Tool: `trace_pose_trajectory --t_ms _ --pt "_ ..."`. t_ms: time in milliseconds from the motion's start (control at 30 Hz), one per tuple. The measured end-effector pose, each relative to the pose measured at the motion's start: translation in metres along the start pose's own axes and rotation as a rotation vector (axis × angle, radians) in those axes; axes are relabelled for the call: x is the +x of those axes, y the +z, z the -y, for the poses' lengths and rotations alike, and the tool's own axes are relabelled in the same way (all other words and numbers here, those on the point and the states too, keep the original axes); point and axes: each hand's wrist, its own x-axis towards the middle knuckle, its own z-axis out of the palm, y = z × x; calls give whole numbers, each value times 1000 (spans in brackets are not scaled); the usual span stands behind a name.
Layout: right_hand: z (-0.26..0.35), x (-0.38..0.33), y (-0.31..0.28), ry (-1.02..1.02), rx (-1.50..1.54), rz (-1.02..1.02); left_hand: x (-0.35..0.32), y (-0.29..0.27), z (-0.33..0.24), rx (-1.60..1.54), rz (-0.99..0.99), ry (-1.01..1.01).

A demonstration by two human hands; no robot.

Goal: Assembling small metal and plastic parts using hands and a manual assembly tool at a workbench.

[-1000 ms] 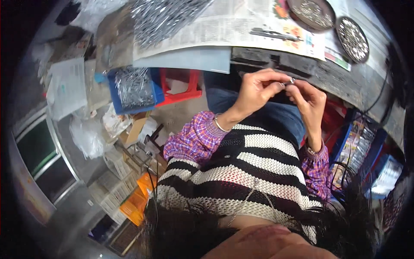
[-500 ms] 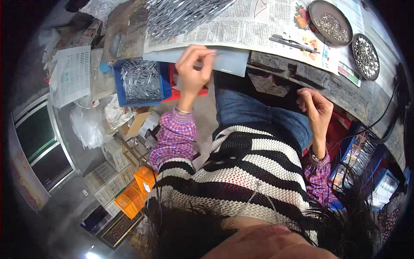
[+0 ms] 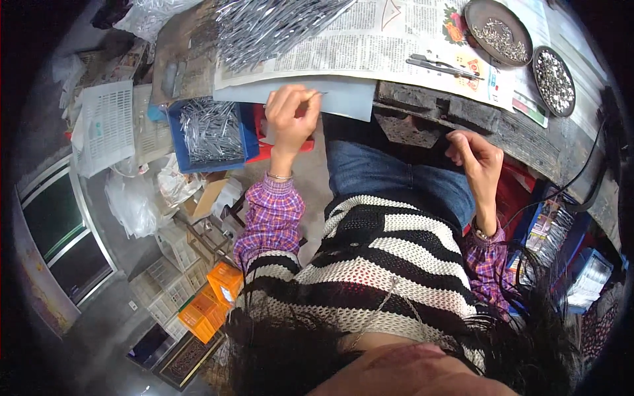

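Over the near table edge, my left hand (image 3: 289, 122) is closed in a pinch, with a small thin dark piece (image 3: 322, 93) poking out at the fingertips; its kind is too small to tell. Below it hangs a pale plastic sheet (image 3: 347, 100). My right hand (image 3: 482, 162) is beside the table's underside, its fingers curled, and whatever they hold is hidden. On the newspaper (image 3: 370, 49) lies a big heap of slender metal pieces (image 3: 271, 30). A pair of tweezers (image 3: 442, 66) rests nearer to my right hand.
Two dark round dishes hold small metal parts: a larger dish (image 3: 470, 13) and a smaller one (image 3: 536, 72). A blue bin (image 3: 177, 142) of metal pieces stands left of my left hand. Blue trays (image 3: 588, 280), a black cable (image 3: 598, 158) and orange crates (image 3: 191, 320) lie farther out.
My left hand has lowered slightly, and its fingers have drawn closer together around the thin piece. My right hand stays curled in nearly the same place. The whole view has shifted a little.
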Motion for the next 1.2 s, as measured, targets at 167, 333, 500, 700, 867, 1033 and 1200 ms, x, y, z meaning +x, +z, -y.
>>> trace_pose_trajectory --t_ms 167,333,500,700,867,1033,1200 --pt "6 0 -1 1 30 -4 19 3 -22 -261 54 -222" --pt "-1 3 1 -37 32 -2 73 29 -64 -460 118 -176" --pt "0 1 -1 -42 46 9 119 88 -83 -458 259 33" --pt "-1 -3 0 -5 88 4 125 123 -93 -438 252 277" --pt "-4 -1 0 0 98 34 115 98 -85 -466 294 215" --pt "-3 1 1 7 128 39 123 65 -18 -114 160 30" --pt "-6 1 1 11 139 28 119 64 10 190 116 37"
